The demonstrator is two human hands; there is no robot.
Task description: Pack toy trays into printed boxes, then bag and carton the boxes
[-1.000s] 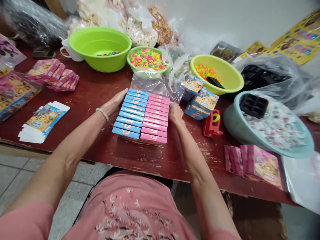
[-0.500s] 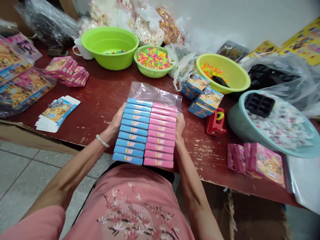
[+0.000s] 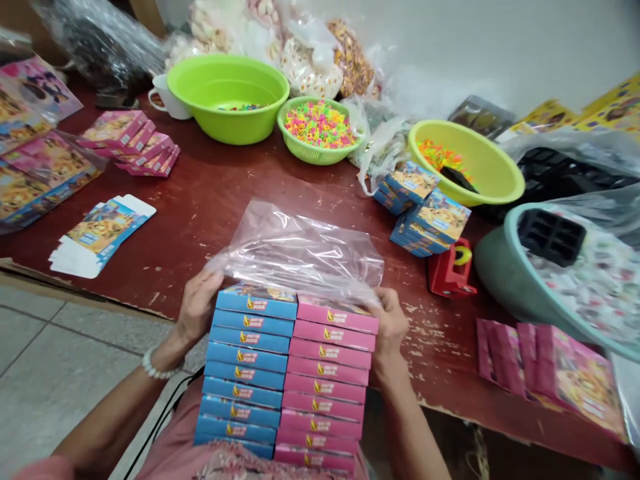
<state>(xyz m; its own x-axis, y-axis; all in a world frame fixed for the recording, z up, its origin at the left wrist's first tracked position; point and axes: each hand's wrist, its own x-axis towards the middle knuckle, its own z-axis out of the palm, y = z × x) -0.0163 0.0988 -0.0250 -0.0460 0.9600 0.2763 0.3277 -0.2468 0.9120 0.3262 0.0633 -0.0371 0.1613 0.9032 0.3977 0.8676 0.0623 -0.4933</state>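
Observation:
Two side-by-side stacks, blue boxes (image 3: 245, 360) and pink boxes (image 3: 325, 367), stand against the person's lap, below the table edge. The loose top of a clear plastic bag (image 3: 305, 247) spreads beyond them over the table. My left hand (image 3: 199, 303), with a beaded bracelet at the wrist, is closed on the bag at its left side, beside the top blue box. My right hand (image 3: 393, 323) is closed on the bag's right side, by the top pink box. Some fingertips are hidden under the film.
On the red table (image 3: 200, 180) lie flat blue cartons (image 3: 105, 230) and pink boxes (image 3: 133, 140) at left. A green bowl (image 3: 235, 127), small basket (image 3: 320, 150) and yellow bowl (image 3: 500, 180) stand behind. At right are blue boxes (image 3: 435, 220), a red tape dispenser (image 3: 450, 270) and a teal tub (image 3: 495, 267).
The boxes have come closer and lower toward the lap. Both hands have moved up to the bag's upper part, and its loose film now spreads wider. The view has shifted slightly.

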